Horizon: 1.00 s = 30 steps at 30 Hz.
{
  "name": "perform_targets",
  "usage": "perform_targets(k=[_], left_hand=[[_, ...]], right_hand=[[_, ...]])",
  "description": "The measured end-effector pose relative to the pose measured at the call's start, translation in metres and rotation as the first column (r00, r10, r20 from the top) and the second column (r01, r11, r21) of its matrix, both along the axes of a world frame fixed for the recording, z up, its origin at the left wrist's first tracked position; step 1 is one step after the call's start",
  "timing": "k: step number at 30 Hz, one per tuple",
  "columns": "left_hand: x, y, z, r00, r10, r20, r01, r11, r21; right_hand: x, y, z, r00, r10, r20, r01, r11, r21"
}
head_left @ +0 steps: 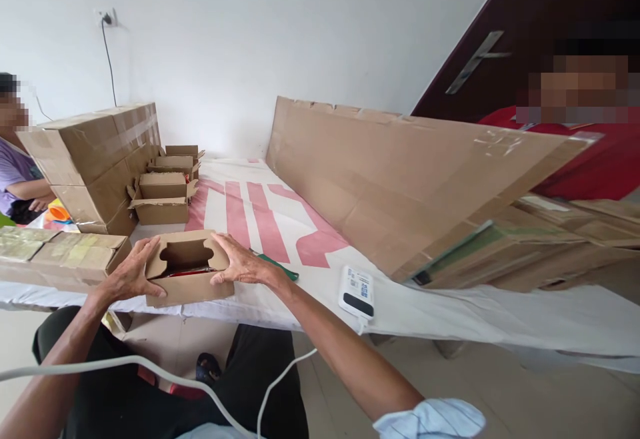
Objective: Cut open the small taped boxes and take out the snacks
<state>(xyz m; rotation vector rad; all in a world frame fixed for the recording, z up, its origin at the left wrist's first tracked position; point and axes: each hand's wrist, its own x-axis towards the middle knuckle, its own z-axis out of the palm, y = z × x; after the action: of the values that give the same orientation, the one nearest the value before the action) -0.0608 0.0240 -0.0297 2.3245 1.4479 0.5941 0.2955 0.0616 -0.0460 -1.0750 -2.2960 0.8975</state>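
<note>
Two hands, left hand (131, 274) and right hand (239, 264), are closed in a grip on the small brown cardboard box (189, 277), best kept level on the white surface (450, 312) while the flaps are pressed evenly.

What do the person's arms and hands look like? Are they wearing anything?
Both hands are bare, no gloves: the left hand and the right hand. The forearms are bare too. A pale blue striped sleeve is rolled up on the right arm.
</note>
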Motion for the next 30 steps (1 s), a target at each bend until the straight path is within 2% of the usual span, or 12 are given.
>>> perform_targets(k=[3, 5, 9, 11, 15, 17, 19, 21, 23, 25, 27, 30], left_hand=[[0.009, -0.006, 0.001, 0.999, 0.047, -0.005, -0.046, 0.998, 0.046], [0.022, -0.01, 0.005, 0.991, 0.131, -0.037, -0.128, 0.988, 0.082], [0.053, -0.014, 0.015, 0.933, 0.317, -0.171, -0.301, 0.946, 0.118], [0.06, -0.014, 0.017, 0.911, 0.374, -0.171, -0.354, 0.925, 0.136], [0.049, -0.01, 0.014, 0.915, 0.4, 0.048, -0.402, 0.899, 0.175], [0.037, -0.01, 0.012, 0.902, 0.409, 0.14, -0.432, 0.862, 0.266], [0.027, -0.013, 0.011, 0.896, 0.425, 0.127, -0.439, 0.807, 0.395], [0.022, -0.019, 0.01, 0.901, 0.434, 0.018, -0.39, 0.789, 0.476], [0.021, -0.025, 0.009, 0.898, 0.425, -0.113, -0.331, 0.822, 0.463], [0.021, -0.03, 0.004, 0.9, 0.39, -0.194, -0.292, 0.871, 0.396], [0.02, -0.034, -0.003, 0.917, 0.344, -0.202, -0.273, 0.91, 0.311], [0.016, -0.039, -0.017, 0.946, 0.288, -0.148, -0.253, 0.942, 0.22]], right_hand=[[-0.012, -0.005, -0.001, 0.99, -0.138, -0.018, 0.139, 0.99, 0.007], [-0.021, -0.009, -0.004, 0.974, -0.227, -0.002, 0.227, 0.972, 0.059], [-0.033, -0.013, -0.011, 0.959, -0.282, -0.037, 0.284, 0.943, 0.173], [-0.032, -0.013, -0.016, 0.945, -0.308, -0.112, 0.326, 0.92, 0.217], [-0.018, -0.01, -0.023, 0.884, -0.403, -0.238, 0.46, 0.843, 0.281], [-0.008, -0.007, -0.028, 0.864, -0.43, -0.263, 0.499, 0.8, 0.333], [0.002, -0.005, -0.034, 0.857, -0.441, -0.265, 0.515, 0.756, 0.404], [0.01, -0.003, -0.044, 0.858, -0.447, -0.253, 0.513, 0.729, 0.453], [0.015, -0.002, -0.055, 0.862, -0.443, -0.247, 0.507, 0.741, 0.44], [0.017, -0.002, -0.066, 0.864, -0.433, -0.259, 0.502, 0.786, 0.361], [0.017, -0.005, -0.072, 0.861, -0.425, -0.278, 0.492, 0.835, 0.248], [0.014, -0.013, -0.073, 0.861, -0.391, -0.326, 0.44, 0.893, 0.09]])
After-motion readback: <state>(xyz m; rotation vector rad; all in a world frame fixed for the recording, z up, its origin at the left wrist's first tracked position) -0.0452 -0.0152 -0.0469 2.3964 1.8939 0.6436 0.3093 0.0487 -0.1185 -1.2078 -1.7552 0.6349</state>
